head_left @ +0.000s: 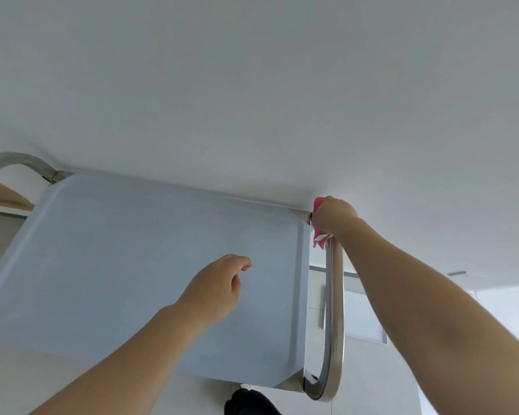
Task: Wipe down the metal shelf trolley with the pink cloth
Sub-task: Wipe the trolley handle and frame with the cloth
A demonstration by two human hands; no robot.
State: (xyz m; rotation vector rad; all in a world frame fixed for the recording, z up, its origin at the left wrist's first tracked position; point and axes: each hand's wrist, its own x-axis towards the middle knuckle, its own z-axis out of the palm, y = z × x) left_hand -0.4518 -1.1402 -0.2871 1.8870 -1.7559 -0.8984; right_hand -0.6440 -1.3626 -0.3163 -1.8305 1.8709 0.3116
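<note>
Fingers of right hand point(333, 215) clenched around crumpled pink cloth point(318, 232) at curved steel handle rail point(336, 298) of metal shelf trolley point(150, 265); left hand point(219, 289) loosely curled, empty; probably rail-wiping, next sliding down along tube.

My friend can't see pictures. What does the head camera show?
A right hand grips a pink cloth around the trolley handle by a white wall. The left hand hovers empty over the top.

The cloth point(318, 226) is bright pink, seemingly with white stripes near its lower edge. The trolley's top shelf point(150, 265) looks pale blue-grey; its handle rail point(336, 310) is silver.
</note>
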